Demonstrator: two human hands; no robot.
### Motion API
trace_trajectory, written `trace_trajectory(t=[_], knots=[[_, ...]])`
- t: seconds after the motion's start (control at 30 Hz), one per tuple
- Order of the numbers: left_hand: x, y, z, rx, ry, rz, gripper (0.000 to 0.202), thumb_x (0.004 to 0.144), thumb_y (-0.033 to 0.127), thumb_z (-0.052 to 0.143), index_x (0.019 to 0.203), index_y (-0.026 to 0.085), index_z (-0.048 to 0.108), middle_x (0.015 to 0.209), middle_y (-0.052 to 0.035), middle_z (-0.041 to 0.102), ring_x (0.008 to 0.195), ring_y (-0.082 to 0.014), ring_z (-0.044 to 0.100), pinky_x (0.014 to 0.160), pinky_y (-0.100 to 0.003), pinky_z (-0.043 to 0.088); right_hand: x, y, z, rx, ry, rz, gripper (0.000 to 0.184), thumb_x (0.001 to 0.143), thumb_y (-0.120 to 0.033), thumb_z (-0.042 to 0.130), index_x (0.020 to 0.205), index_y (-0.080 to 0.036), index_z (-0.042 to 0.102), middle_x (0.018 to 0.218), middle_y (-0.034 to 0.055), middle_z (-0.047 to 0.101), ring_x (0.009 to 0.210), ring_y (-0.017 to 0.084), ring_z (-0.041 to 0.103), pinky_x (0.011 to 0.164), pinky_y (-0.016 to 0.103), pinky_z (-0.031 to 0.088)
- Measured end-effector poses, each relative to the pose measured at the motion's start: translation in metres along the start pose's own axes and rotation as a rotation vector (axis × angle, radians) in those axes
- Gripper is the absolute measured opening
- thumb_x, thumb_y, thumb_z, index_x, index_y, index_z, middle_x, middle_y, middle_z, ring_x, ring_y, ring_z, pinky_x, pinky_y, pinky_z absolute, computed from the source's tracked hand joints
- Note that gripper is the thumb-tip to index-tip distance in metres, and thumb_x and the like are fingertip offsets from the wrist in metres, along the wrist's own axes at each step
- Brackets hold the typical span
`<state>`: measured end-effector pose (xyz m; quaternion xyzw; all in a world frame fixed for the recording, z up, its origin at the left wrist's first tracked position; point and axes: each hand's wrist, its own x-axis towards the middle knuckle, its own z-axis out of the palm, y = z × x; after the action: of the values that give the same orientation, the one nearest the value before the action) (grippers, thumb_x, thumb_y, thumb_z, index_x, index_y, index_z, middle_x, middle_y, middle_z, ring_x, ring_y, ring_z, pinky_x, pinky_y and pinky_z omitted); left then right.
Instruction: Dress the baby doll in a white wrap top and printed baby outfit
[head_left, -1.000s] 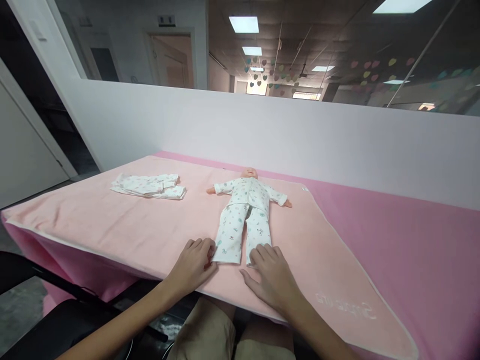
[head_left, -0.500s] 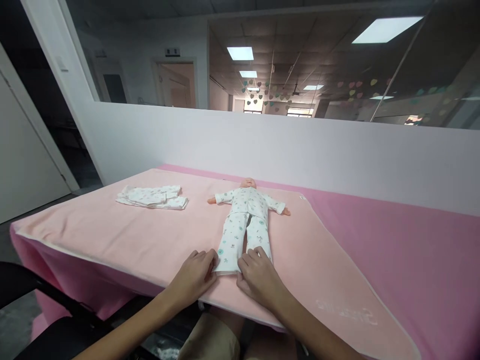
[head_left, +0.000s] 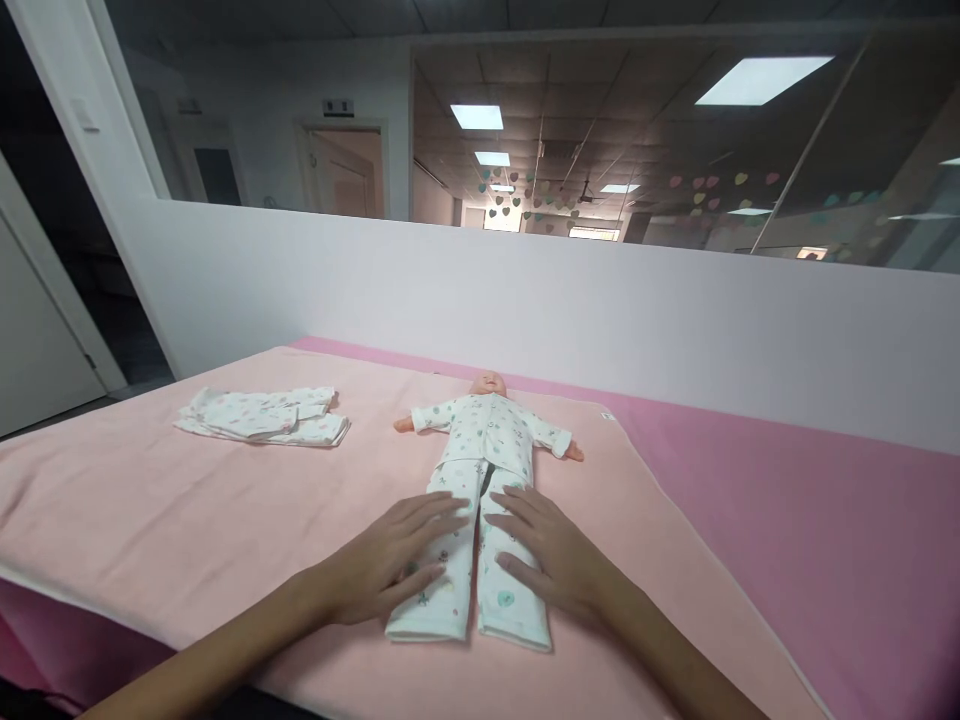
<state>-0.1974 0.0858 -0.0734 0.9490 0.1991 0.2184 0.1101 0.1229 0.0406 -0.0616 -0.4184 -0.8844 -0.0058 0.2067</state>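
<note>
A baby doll (head_left: 489, 384) lies on its back with its arms spread and its head toward the wall. It wears a white printed top (head_left: 491, 432) and matching pants (head_left: 514, 606), whose legs lie straight toward me. My left hand (head_left: 405, 550) rests over the left pant leg with its fingers spread. Over the other leg, my right hand (head_left: 551, 545) is likewise open, fingers stretched toward the middle. Both hands hide part of the pant legs, and neither grips the cloth. The doll's feet do not show beyond the hems.
Folded white printed clothes (head_left: 262, 416) lie to the left of the doll. A light pink blanket (head_left: 262, 520) covers much of the table, over a darker pink cloth (head_left: 810, 500). Behind stands a white wall (head_left: 600, 320) with a window above it.
My hands have let go of the left pant hem and moved up onto the legs, fingers now spread. The pant legs lie flatter and apart. My view has come closer to the table.
</note>
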Motion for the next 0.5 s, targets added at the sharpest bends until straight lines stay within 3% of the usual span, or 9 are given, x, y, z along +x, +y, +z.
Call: trace_trajectory(t=[0.13, 0.23, 0.3, 0.4, 0.5], knots=[[0.010, -0.014, 0.009, -0.027, -0.099, 0.140, 0.051, 0.108, 0.036, 0.053, 0.158, 0.037, 0.047, 0.158, -0.0048, 0.060, 0.154, -0.0293, 0.045, 0.130, -0.053, 0.035, 0.001, 0.004, 0.001, 0.028, -0.040, -0.002, 0.039, 0.107, -0.038, 0.058, 0.146, -0.033, 0.065, 0.157, 0.0056, 0.060, 0.151, 0.029, 0.049, 0.127, 0.054, 0.039], [0.015, -0.015, 0.001, -0.080, -0.089, 0.116, 0.042, 0.108, 0.034, 0.050, 0.150, 0.038, 0.055, 0.147, -0.0030, 0.067, 0.146, -0.0271, 0.052, 0.127, -0.050, 0.038, 0.004, 0.008, -0.005, 0.124, -0.045, -0.001, 0.036, 0.109, -0.038, 0.054, 0.142, -0.034, 0.066, 0.145, 0.0048, 0.067, 0.144, 0.026, 0.055, 0.129, 0.055, 0.034], [0.023, -0.020, -0.006, -0.111, -0.065, 0.075, 0.040, 0.109, 0.033, 0.048, 0.148, 0.038, 0.056, 0.144, -0.0028, 0.068, 0.140, -0.0255, 0.056, 0.125, -0.049, 0.038, 0.012, 0.018, -0.007, 0.206, 0.024, 0.078, 0.035, 0.110, -0.038, 0.051, 0.143, -0.033, 0.063, 0.138, 0.0056, 0.069, 0.135, 0.025, 0.060, 0.123, 0.053, 0.042], [0.045, -0.046, -0.005, -0.073, 0.112, -0.035, 0.039, 0.111, 0.035, 0.042, 0.147, 0.033, 0.056, 0.146, -0.0061, 0.065, 0.139, -0.0263, 0.056, 0.123, -0.049, 0.039, 0.031, 0.048, 0.001, 0.238, 0.312, 0.284, 0.035, 0.110, -0.040, 0.048, 0.142, -0.029, 0.059, 0.133, 0.0096, 0.069, 0.125, 0.028, 0.063, 0.109, 0.050, 0.052], [0.076, -0.093, 0.011, 0.079, 0.374, -0.224, 0.038, 0.110, 0.034, 0.038, 0.140, 0.027, 0.060, 0.150, -0.0108, 0.061, 0.143, -0.0293, 0.051, 0.123, -0.052, 0.036, 0.052, 0.095, 0.022, 0.102, 0.550, 0.422, 0.035, 0.106, -0.035, 0.048, 0.137, -0.023, 0.060, 0.128, 0.0131, 0.068, 0.119, 0.031, 0.063, 0.106, 0.052, 0.051]])
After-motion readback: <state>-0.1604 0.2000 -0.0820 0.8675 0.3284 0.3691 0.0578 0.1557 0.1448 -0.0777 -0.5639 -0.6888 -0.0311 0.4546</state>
